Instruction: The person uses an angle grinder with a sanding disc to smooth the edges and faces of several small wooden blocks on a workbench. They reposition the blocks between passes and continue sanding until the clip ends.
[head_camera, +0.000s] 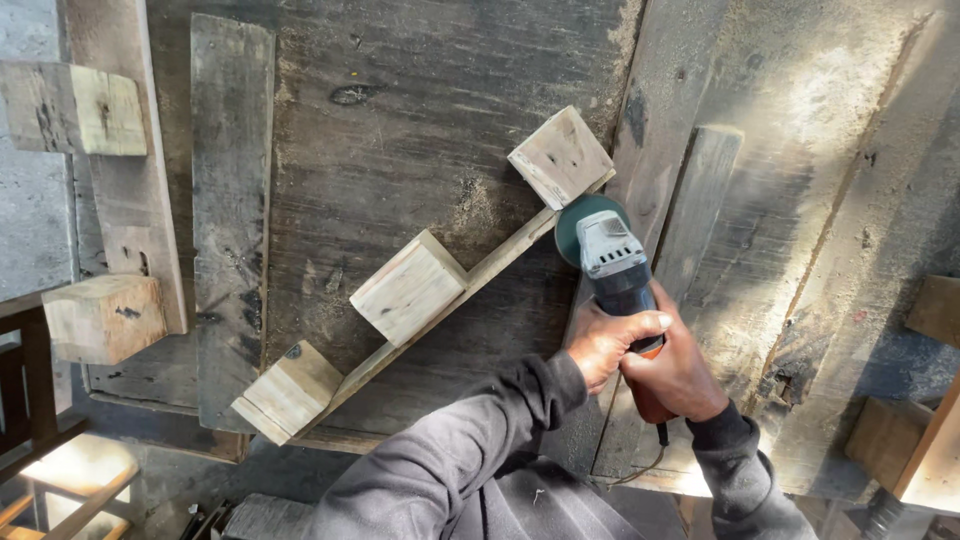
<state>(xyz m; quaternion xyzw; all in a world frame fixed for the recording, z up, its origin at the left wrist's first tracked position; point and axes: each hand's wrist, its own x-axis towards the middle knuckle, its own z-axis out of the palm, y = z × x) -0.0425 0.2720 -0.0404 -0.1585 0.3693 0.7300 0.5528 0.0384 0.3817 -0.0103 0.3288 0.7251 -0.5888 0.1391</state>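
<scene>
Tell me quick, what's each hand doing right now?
Left hand: closed around the angle grinder body.
Right hand: closed around the grinder's rear handle; its disc sits at the pallet plank's edge.

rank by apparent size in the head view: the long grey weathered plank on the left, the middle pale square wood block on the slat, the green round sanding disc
1. Long grey weathered plank, largest.
2. Middle pale square wood block.
3. Green round sanding disc, smallest, though the grinder partly hides it.

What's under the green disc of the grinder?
The green grinder disc sits on the end of the thin wooden slat, beside the top square wooden block. The contact spot itself is covered by the disc.
</scene>
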